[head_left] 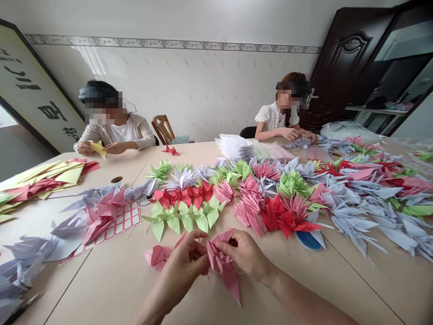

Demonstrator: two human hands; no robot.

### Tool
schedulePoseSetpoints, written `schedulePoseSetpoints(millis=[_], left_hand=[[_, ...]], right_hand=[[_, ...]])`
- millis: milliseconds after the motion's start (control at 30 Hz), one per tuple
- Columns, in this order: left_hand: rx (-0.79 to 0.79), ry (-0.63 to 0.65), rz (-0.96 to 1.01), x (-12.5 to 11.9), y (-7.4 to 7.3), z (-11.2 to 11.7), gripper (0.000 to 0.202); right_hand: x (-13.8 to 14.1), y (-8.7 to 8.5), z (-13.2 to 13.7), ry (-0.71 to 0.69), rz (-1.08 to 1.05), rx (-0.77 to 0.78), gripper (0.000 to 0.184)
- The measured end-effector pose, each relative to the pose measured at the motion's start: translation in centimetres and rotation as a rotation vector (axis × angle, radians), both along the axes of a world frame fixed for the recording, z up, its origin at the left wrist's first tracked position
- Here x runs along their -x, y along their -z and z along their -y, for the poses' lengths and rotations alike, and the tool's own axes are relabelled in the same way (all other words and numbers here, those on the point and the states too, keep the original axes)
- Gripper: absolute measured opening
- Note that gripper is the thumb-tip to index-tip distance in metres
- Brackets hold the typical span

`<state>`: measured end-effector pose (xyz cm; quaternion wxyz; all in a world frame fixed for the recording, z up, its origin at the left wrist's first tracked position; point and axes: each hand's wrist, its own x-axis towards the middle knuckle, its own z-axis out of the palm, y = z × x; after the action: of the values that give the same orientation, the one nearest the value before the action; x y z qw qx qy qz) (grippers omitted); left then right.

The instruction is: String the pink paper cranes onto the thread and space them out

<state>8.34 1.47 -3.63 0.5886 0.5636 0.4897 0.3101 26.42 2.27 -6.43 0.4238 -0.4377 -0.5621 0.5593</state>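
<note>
Folded pink paper cranes (221,264) hang between my two hands, low over the table in the middle of the view. My right hand (248,255) pinches the upper right of this bunch between thumb and fingers. From the other side my left hand (186,262) is closed at the bunch's left edge; its fingertips are partly hidden. Another pink paper crane (158,256) lies on the table beside my left hand, partly behind it. Just beyond are a row of light green cranes (184,217) and a row of red cranes (184,197).
Heaps of pink, red, green and pale lilac cranes (352,212) cover the table's right side. More lilac cranes (30,255) and flat yellow papers (57,171) lie left. A blue round item (308,240) sits under cranes. Two people (117,131) work across the table (111,280).
</note>
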Motion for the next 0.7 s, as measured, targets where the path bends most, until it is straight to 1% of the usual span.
schedulePoseSetpoints(millis=[67, 133, 233, 333, 433, 533, 600, 633, 700], left_hand=[[-0.005, 0.01, 0.003, 0.09, 0.08, -0.12, 0.036], [-0.003, 0.004, 0.008, 0.18, 0.22, -0.27, 0.041], [0.006, 0.011, -0.028, 0.23, 0.4, -0.46, 0.045], [0.006, 0.034, -0.054, 0.14, 0.49, -0.51, 0.044], [-0.017, 0.028, -0.027, -0.02, 0.55, -0.41, 0.043], [-0.038, 0.018, 0.017, -0.16, 0.69, -0.26, 0.042], [-0.044, 0.012, 0.035, -0.24, 0.79, -0.18, 0.042], [-0.044, 0.009, 0.04, -0.27, 0.83, -0.16, 0.042], [-0.041, -0.005, 0.045, -0.35, 0.88, -0.17, 0.043]], right_hand=[[-0.08, 0.13, -0.14, 0.013, -0.032, 0.027, 0.032], [-0.15, 0.19, -0.23, 0.026, -0.078, 0.101, 0.034], [-0.14, 0.09, -0.21, -0.009, -0.131, 0.163, 0.036], [-0.07, -0.12, -0.11, -0.052, -0.15, 0.129, 0.035], [-0.02, -0.16, -0.08, -0.093, -0.175, 0.093, 0.033], [0.07, 0.04, -0.12, -0.198, -0.245, 0.109, 0.038], [0.16, 0.17, -0.16, -0.24, -0.285, 0.124, 0.04], [0.21, 0.21, -0.19, -0.244, -0.291, 0.125, 0.04], [0.25, 0.25, -0.22, -0.208, -0.267, 0.118, 0.039]])
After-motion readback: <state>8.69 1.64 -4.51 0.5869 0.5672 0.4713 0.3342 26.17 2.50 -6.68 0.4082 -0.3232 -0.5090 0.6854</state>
